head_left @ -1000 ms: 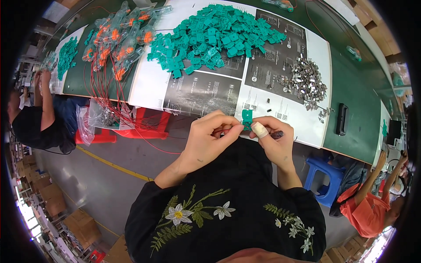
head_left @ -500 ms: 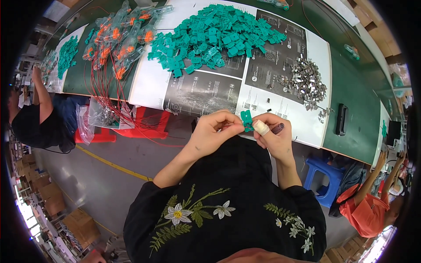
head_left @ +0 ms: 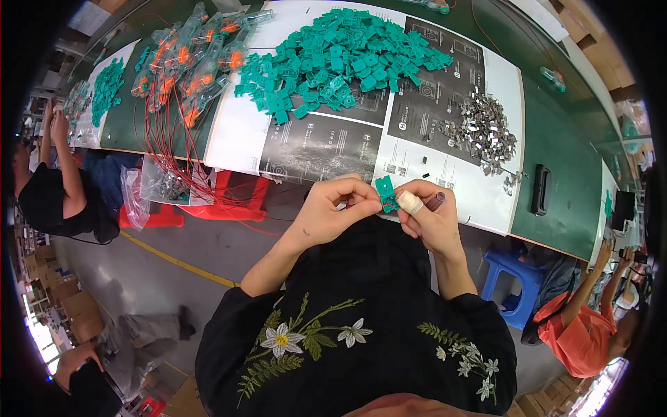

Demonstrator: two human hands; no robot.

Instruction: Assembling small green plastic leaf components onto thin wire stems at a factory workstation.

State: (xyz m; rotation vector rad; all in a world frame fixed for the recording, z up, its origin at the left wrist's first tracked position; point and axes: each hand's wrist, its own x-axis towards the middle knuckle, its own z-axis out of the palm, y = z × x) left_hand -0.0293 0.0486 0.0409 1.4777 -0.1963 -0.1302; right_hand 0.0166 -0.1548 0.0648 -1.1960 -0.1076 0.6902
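My left hand (head_left: 335, 215) and my right hand (head_left: 432, 217) meet just off the table's near edge. Between their fingertips is a small teal plastic part (head_left: 385, 186), tilted, its lower end partly covered. The left thumb and forefinger pinch its left side. The right fingers close on its other side; a cream-coloured wrap (head_left: 408, 202) covers the thumb. A dark, short, rounded piece (head_left: 435, 201) shows at the right forefinger; whether it is a finger cover or a tool, I cannot tell. Beyond lies a big heap of similar teal parts (head_left: 347, 59).
Small metal pieces (head_left: 486, 128) are heaped at the right on printed sheets (head_left: 319, 149). Clear-and-orange devices with red wires (head_left: 163, 132) lie at the left. A black case (head_left: 541, 189) rests on the green table (head_left: 566, 156). A blue stool (head_left: 511, 285) and co-workers flank me.
Both hands have shifted slightly left with the teal part, which has tilted a little. Another person has appeared at the lower left, and the co-worker's hands at the far left have moved.
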